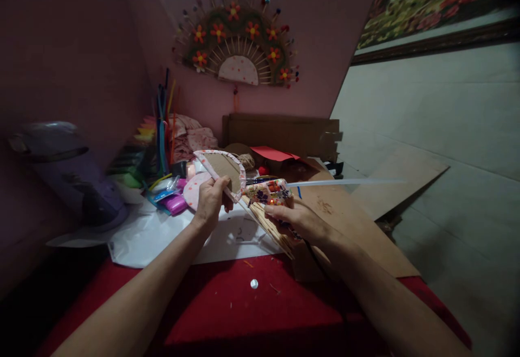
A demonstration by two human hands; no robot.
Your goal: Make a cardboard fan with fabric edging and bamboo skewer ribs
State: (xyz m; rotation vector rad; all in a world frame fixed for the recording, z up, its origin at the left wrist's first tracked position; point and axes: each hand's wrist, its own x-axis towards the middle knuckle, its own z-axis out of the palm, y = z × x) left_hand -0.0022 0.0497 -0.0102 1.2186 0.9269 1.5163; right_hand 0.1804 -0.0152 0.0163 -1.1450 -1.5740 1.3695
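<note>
My left hand (212,200) is closed on a half-round cardboard piece (224,170) whose edge is wrapped in pink-and-white spotted fabric. In my right hand (294,217) is a flower-patterned glue gun (270,192) with a small lit orange light. A long translucent glue stick (345,182) sticks out of its back to the right. The gun's front end is at the right edge of the cardboard piece; whether they touch cannot be told. Below both hands lies a bundle of thin wooden sticks (270,229). A spotted pink piece (195,190) lies behind my left hand.
A decorated fan (239,48) hangs on the pink board behind. Pipe cleaners (163,124), bright packets (173,200) and a purple container (77,173) stand or lie left. Brown cardboard (357,227) lies right, and a white round bit (254,284) on the red cloth (203,308).
</note>
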